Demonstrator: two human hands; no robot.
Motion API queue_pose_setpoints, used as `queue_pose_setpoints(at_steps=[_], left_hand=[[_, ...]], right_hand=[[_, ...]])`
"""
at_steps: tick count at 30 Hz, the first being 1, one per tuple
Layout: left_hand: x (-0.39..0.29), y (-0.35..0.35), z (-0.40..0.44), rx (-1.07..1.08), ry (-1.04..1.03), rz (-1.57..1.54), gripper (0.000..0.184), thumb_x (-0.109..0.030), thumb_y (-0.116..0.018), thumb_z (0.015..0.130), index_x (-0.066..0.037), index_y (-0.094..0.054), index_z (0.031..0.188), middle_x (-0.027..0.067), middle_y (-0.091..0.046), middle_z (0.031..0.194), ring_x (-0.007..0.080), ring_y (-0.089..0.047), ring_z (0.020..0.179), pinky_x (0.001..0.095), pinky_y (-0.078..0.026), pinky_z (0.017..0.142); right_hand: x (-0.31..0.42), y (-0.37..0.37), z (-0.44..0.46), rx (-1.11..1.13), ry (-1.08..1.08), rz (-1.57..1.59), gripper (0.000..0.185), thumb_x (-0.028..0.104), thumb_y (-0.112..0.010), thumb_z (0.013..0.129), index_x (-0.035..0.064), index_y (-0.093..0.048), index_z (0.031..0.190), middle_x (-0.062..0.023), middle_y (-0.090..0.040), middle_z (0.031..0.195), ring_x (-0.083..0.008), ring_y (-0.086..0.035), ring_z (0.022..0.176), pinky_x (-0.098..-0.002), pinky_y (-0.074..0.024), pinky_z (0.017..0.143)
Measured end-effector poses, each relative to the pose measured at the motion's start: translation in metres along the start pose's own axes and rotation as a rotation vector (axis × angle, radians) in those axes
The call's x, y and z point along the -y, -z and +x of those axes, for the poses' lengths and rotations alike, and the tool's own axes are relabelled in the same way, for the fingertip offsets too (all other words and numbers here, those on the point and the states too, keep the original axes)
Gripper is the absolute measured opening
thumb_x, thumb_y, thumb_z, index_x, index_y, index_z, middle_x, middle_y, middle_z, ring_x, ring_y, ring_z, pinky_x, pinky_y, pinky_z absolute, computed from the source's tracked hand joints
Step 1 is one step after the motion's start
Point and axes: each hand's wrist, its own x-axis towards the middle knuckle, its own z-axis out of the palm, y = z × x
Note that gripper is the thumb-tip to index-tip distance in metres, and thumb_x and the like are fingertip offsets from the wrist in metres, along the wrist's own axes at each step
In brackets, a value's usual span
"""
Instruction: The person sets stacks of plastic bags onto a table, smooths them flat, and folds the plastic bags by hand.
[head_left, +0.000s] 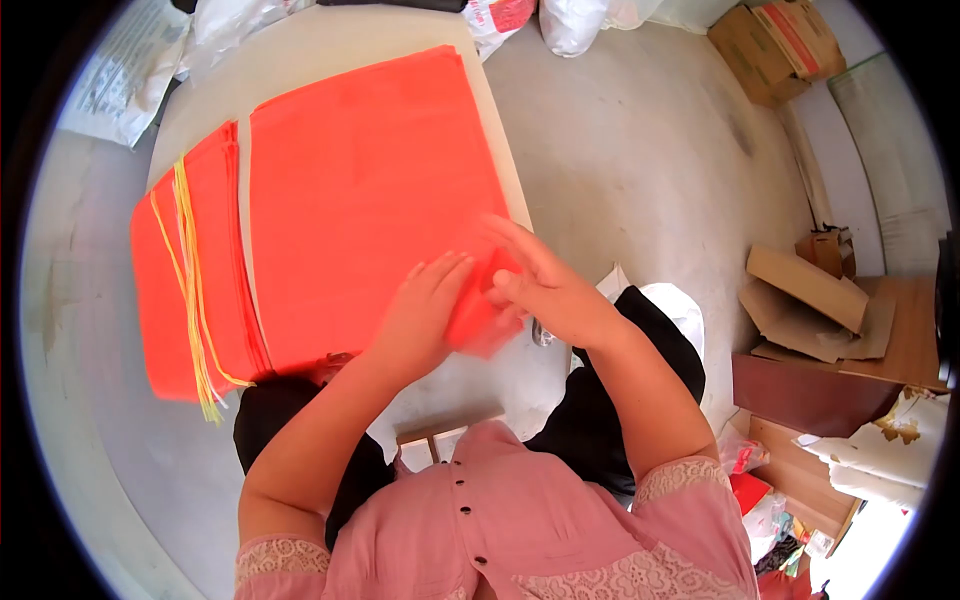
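Observation:
A large stack of red sheets (365, 170) covers much of the pale table. Over its near right corner, my left hand (425, 305) lies with its fingers stretched out against a folded part of the red material (478, 310). My right hand (545, 290) is on the other side of that fold, its fingers extended and its thumb apart, somewhat blurred. To the left lies a narrower red stack (225, 270), with a bundle of yellow and white strings (190, 280) lying across it.
The pale table edge (500, 130) runs along the right of the stack. White bags (570, 25) stand beyond. Cardboard boxes (775, 50) are at the far right, and an open carton (815, 300) sits on a brown cabinet (810, 390). My knees are under the near edge.

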Motion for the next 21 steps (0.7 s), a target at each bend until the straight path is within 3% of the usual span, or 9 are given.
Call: queue_pose_setpoints(at_steps=[1, 7, 10, 12, 15, 17, 21], left_hand=[[0.001, 0.0, -0.002, -0.026, 0.027, -0.075, 0.07, -0.004, -0.074, 0.082, -0.006, -0.051, 0.149, 0.0189, -0.05, 0.153, 0.0383, -0.048, 0.142, 0.0522, -0.039, 0.117], [0.01, 0.002, 0.001, -0.086, -0.06, -0.259, 0.054, -0.004, -0.071, 0.086, -0.001, -0.059, 0.139, 0.0215, -0.064, 0.135, 0.0396, -0.063, 0.122, 0.0435, -0.053, 0.1], [0.016, -0.006, -0.003, -0.103, 0.051, -0.522, 0.036, -0.008, -0.063, 0.097, -0.001, -0.061, 0.132, 0.0164, -0.071, 0.116, 0.0316, -0.069, 0.107, 0.0386, -0.055, 0.092], [0.032, -0.013, -0.014, -0.12, 0.215, -0.672, 0.028, -0.02, -0.055, 0.103, -0.003, -0.064, 0.124, 0.0119, -0.07, 0.106, 0.0258, -0.069, 0.09, 0.0364, -0.056, 0.076], [0.047, -0.015, -0.019, -0.17, 0.616, -0.889, 0.036, -0.035, -0.046, 0.107, -0.005, -0.065, 0.114, 0.007, -0.068, 0.098, 0.019, -0.062, 0.067, 0.0344, -0.05, 0.054], [0.055, -0.016, -0.018, -0.196, 0.724, -0.866, 0.042, -0.043, -0.042, 0.106, -0.006, -0.063, 0.112, 0.0057, -0.066, 0.094, 0.0174, -0.057, 0.056, 0.0349, -0.045, 0.043], [0.05, -0.005, -0.013, -0.171, 0.658, -0.774, 0.042, -0.042, -0.041, 0.106, -0.005, -0.06, 0.109, 0.0047, -0.065, 0.087, 0.0187, -0.055, 0.052, 0.0356, -0.045, 0.042]], right_hand=[[0.002, 0.0, 0.002, 0.015, 0.009, 0.012, 0.069, 0.02, -0.057, 0.106, 0.012, -0.024, 0.166, -0.0096, -0.034, 0.167, -0.015, -0.061, 0.111, -0.0323, -0.0565, 0.088], [-0.001, 0.002, 0.005, -0.02, 0.016, 0.017, 0.062, 0.024, -0.053, 0.108, 0.011, -0.029, 0.164, -0.0083, -0.036, 0.166, -0.016, -0.062, 0.114, -0.0339, -0.056, 0.091], [-0.007, 0.007, 0.009, -0.048, 0.033, 0.03, 0.057, 0.025, -0.051, 0.109, 0.0094, -0.033, 0.162, -0.0086, -0.042, 0.161, -0.0171, -0.064, 0.113, -0.0346, -0.0549, 0.092], [-0.011, 0.01, 0.012, -0.093, 0.08, -0.007, 0.054, 0.025, -0.049, 0.11, 0.008, -0.037, 0.16, -0.0084, -0.048, 0.156, -0.0175, -0.065, 0.112, -0.0347, -0.054, 0.093], [-0.018, 0.015, 0.018, -0.182, 0.137, -0.065, 0.05, 0.024, -0.049, 0.11, 0.0065, -0.042, 0.156, -0.008, -0.057, 0.146, -0.017, -0.066, 0.107, -0.0344, -0.0527, 0.092], [-0.022, 0.019, 0.023, -0.21, 0.136, -0.121, 0.048, 0.024, -0.048, 0.11, 0.006, -0.044, 0.154, -0.0082, -0.061, 0.14, -0.0166, -0.066, 0.104, -0.0345, -0.0523, 0.091], [-0.024, 0.026, 0.027, -0.18, 0.069, -0.302, 0.047, 0.023, -0.049, 0.109, 0.0063, -0.045, 0.153, -0.0099, -0.063, 0.134, -0.0171, -0.066, 0.1, -0.0353, -0.0526, 0.09]])
